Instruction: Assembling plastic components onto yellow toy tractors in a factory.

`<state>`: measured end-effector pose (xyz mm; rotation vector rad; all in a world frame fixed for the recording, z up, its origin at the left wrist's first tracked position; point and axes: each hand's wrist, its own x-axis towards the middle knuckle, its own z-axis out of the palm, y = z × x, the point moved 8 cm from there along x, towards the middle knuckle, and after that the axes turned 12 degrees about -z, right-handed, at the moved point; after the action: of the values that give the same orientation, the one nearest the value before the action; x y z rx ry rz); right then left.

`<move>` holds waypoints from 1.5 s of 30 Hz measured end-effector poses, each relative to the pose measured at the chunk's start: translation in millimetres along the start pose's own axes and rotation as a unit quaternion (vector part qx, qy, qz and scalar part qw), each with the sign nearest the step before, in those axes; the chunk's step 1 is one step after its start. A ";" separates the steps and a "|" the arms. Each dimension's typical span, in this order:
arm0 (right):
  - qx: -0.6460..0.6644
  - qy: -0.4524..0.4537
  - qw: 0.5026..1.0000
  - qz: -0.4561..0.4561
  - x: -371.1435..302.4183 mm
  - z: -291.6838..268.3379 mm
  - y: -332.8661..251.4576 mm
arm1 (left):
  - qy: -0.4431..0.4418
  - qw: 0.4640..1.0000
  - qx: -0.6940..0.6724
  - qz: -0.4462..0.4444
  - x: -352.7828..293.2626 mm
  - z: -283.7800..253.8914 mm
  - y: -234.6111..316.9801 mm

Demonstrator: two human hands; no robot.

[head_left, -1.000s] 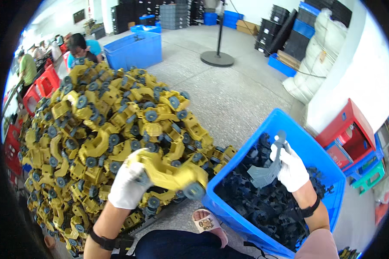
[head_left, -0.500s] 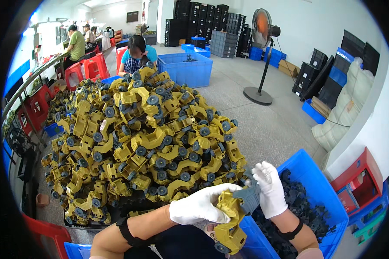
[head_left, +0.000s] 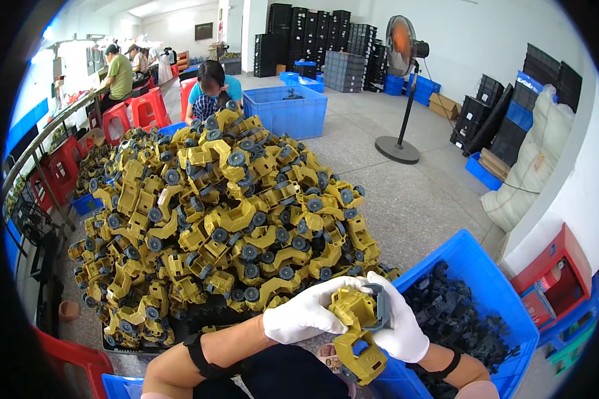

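My left hand (head_left: 301, 315), in a white glove, grips a yellow toy truck body (head_left: 361, 362) from its left side. On the truck's upper right end sits a dark grey plastic piece (head_left: 381, 307). Around that piece closes my right hand (head_left: 400, 328), also gloved, with its fingertips near those of the left hand. The glove hides part of the grey piece, so I cannot tell how firmly it is seated. Ahead rises a big heap of yellow toy trucks (head_left: 233, 219) with dark wheels. Right of my hands, a blue bin (head_left: 469, 247) holds loose dark grey pieces (head_left: 456, 306).
Beyond the heap a person in a blue top (head_left: 209, 90) sits beside another blue bin (head_left: 286, 120). A standing fan (head_left: 402, 86) and stacked black crates (head_left: 299, 40) are farther back. Red stools (head_left: 150, 110) line the left; a red stool (head_left: 556, 266) stands at right.
The right hand has come down and left onto the grey piece, which was tilted outward and now sits upright against the truck. The truck has turned slightly in the left hand.
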<state>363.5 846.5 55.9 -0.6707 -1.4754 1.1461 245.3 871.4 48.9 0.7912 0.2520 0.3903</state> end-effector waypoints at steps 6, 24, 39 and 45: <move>-0.287 -0.060 0.946 -0.138 14.6 -16.8 -28.3 | 0.000 0.998 0.057 0.040 -0.3 -12.5 9.7; -0.545 -0.164 0.808 -0.151 1.2 -2.8 -62.8 | 0.127 0.844 0.462 0.242 -6.6 9.9 40.2; -0.510 -0.165 0.841 -0.074 1.9 -1.6 -53.4 | 0.132 0.866 0.431 0.215 -6.9 9.7 36.6; -0.459 -0.185 0.866 -0.079 -1.3 2.1 -48.1 | 0.146 0.812 0.519 0.222 -8.6 17.7 34.4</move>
<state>370.3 826.8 99.4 -0.9633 -2.3864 0.3836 235.6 878.2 86.6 1.8999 0.5955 0.8457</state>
